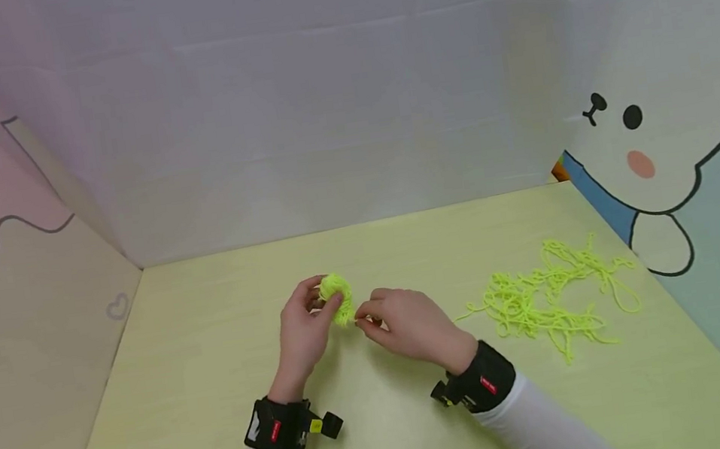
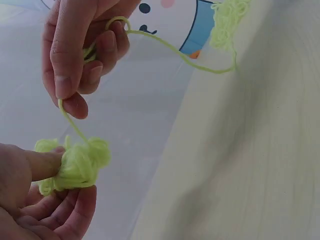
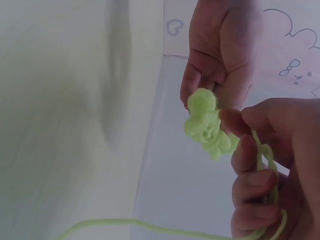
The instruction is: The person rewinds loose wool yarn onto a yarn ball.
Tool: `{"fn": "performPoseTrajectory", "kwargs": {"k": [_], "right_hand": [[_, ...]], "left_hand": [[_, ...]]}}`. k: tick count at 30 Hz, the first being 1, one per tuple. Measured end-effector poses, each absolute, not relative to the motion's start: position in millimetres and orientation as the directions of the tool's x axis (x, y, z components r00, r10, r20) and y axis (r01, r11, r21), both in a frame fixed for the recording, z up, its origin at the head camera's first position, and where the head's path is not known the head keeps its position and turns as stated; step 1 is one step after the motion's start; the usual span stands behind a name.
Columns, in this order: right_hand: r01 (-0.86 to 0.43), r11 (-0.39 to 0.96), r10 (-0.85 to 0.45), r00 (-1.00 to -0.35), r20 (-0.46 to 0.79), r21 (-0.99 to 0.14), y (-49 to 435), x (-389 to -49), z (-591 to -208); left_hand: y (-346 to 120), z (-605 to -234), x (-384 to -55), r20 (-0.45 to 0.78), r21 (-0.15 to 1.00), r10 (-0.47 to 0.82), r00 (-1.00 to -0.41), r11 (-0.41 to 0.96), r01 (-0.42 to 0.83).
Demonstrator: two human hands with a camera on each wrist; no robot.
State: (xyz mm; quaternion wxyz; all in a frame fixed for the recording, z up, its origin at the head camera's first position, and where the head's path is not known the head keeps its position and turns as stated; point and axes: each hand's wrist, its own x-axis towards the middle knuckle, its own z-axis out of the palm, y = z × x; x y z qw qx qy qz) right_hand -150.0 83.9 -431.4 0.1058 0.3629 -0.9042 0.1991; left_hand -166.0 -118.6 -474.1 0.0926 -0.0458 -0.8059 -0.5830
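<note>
My left hand (image 1: 303,330) grips a small wound bundle of neon yellow-green yarn (image 2: 77,167), thumb on one side and fingers on the other. Close to its right, my right hand (image 1: 410,324) pinches the yarn strand (image 2: 72,122) that leads off the bundle. In the right wrist view, more of the strand (image 3: 265,155) loops through the curled fingers of that hand and trails away below. Both hands are raised above the table, with the bundle (image 3: 205,122) between them.
A loose tangled heap of the same yarn (image 1: 527,301) lies on the right side of the pale table (image 1: 205,396). White and cartoon-printed panels (image 1: 333,122) stand around the back and sides. Each wrist wears a black strap (image 1: 489,378) with a small camera.
</note>
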Motion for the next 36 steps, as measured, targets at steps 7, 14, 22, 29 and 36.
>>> {"fn": "performPoseTrajectory", "kwargs": {"k": [7, 14, 22, 29, 36], "right_hand": [[-0.739, 0.626, -0.593, -0.659, 0.462, -0.249, 93, -157, -426], [-0.744, 0.605, -0.58, -0.656, 0.482, -0.284, 97, -160, -422], [-0.721, 0.536, -0.55, -0.693, 0.466, -0.44, 103, -163, -414], [-0.715, 0.473, -0.49, -0.699, 0.521, -0.515, 104, -171, -407], [-0.613, 0.46, -0.391, -0.789, 0.474, -0.642, 104, -177, -406]], "left_hand": [[-118, -472, -158, 0.16, 0.937, 0.116, -0.98, 0.294, 0.187], [-117, -470, -154, 0.089, 0.949, 0.19, -0.978, 0.282, 0.141], [-121, -471, -151, 0.048, 0.945, 0.199, -0.979, 0.309, 0.109], [-121, -469, -146, 0.044, 0.936, 0.287, -0.957, 0.324, 0.14], [-122, -466, -142, 0.047, 0.948, 0.326, -0.944, 0.285, 0.145]]}}
